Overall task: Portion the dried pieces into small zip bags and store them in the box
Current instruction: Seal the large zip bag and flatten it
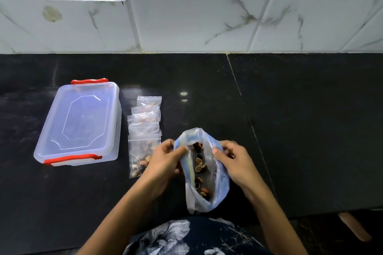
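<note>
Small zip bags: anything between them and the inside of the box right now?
Yes. The box has its clear lid on, with the red clips at both ends, so the small zip bags lying just right of it cannot go in yet. Both hands, left hand and right hand, hold the large bag open.

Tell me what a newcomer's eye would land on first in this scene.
First, the two hands, left hand and right hand, holding open a large bluish bag of dried pieces at the counter's near edge. Next, the clear lidded box with red handles at the left, and the row of small zip bags lying between box and hands.
</note>
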Available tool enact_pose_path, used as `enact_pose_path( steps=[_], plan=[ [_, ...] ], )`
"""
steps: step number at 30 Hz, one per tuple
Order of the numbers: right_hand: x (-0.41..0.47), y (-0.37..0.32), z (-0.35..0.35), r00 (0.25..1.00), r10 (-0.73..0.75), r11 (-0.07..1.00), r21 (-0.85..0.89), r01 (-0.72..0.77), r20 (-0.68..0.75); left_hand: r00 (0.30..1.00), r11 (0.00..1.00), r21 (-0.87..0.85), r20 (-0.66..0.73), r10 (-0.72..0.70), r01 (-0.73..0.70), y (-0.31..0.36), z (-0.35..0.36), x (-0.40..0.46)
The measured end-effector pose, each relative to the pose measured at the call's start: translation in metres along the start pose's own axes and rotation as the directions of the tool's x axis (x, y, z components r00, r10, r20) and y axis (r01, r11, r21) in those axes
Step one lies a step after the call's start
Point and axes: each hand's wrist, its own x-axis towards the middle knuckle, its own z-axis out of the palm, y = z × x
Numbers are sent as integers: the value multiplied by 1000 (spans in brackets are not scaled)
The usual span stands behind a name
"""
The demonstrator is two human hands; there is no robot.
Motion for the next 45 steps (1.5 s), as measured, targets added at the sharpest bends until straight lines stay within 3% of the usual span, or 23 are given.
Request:
enact_pose_path(
  steps=[2, 5, 7, 8, 10, 13, 15, 16, 17, 18, 19, 21, 23, 25, 28, 30, 32, 34, 36, 38, 40, 42, 45],
  plan=[
    [2, 3, -4, 991, -123, 961, -254, 105, -56, 973, 933, 307, -70, 218, -188, -2, -5, 4],
    [1, -7, -5, 999, -16, 999, 40, 14, 43, 963, 894, 361, 56, 264, -266, 6, -4, 2],
    [-1, -20, -8, 969, 134, 930, 310, -196, 209, 986, 994, 87, 158, 54, -68, 16, -3, 3],
    [2, -24, -12, 942, 184, 877, 386, -286, 280, 960, 990, -81, 265, -89, 114, 19, -4, 6],
    [8, -31, -16, 896, 245, 794, 454, -404, 370, 850, 902, -173, 440, -289, 395, 23, -10, 13],
    [16, -34, -9, 898, 263, 794, 450, -409, 353, 838, 869, -205, 433, -333, 451, 23, -8, 23],
    [25, -27, -5, 974, 165, 942, 267, -202, 153, 960, 980, -11, 204, -190, 197, 20, -5, 30],
    [29, -24, -4, 998, 50, 997, 54, -52, 36, 998, 960, 276, 63, 22, -38, 18, -4, 34],
    [31, -24, -2, 997, -77, 988, -134, 73, -23, 967, 805, 553, 6, 254, -215, 16, -3, 37],
    [32, -23, 0, 990, -143, 965, -224, 134, -23, 904, 643, 700, 9, 428, -311, 17, -1, 36],
    [31, -26, 1, 989, -146, 962, -231, 143, 3, 867, 576, 738, 25, 498, -352, 19, 0, 35],
    [29, -37, -1, 997, -2, 996, -93, 10, 83, 920, 685, 650, 57, 388, -329, 28, 1, 34],
    [29, -47, -8, 957, 198, 974, 71, -217, 211, 992, 886, 454, 116, 48, -96, 40, 0, 30],
    [32, -53, -15, 897, 264, 917, 196, -347, 354, 941, 949, 269, 245, -233, 165, 50, -2, 31],
    [39, -55, -21, 827, 272, 889, 201, -412, 492, 827, 927, 101, 424, -368, 360, 55, -5, 34],
    [43, -54, -23, 841, 265, 915, 151, -374, 472, 826, 929, 78, 436, -358, 361, 54, -7, 38],
    [45, -52, -22, 895, 207, 978, -52, -203, 395, 929, 952, 286, 314, -197, 105, 49, -8, 44],
    [46, -53, -19, 934, 111, 975, -219, -36, 339, 970, 774, 593, 219, 109, -221, 45, -5, 46],
    [47, -55, -20, 922, 104, 985, -168, -43, 372, 924, 625, 688, 200, 325, -369, 46, 2, 43],
    [45, -60, -25, 884, 153, 988, -59, -142, 441, 932, 678, 642, 192, 309, -357, 51, 5, 40],
    [44, -62, -30, 860, 150, 982, 28, -187, 489, 972, 820, 542, 225, 71, -185, 59, 4, 35],
    [44, -64, -32, 865, 123, 983, 61, -174, 487, 941, 903, 428, 320, -107, -43, 62, 0, 37],
    [45, -64, -22, 968, 59, 993, -117, -32, 244, 961, 916, 351, 254, 107, -195, 53, 4, 42]
  ],
)
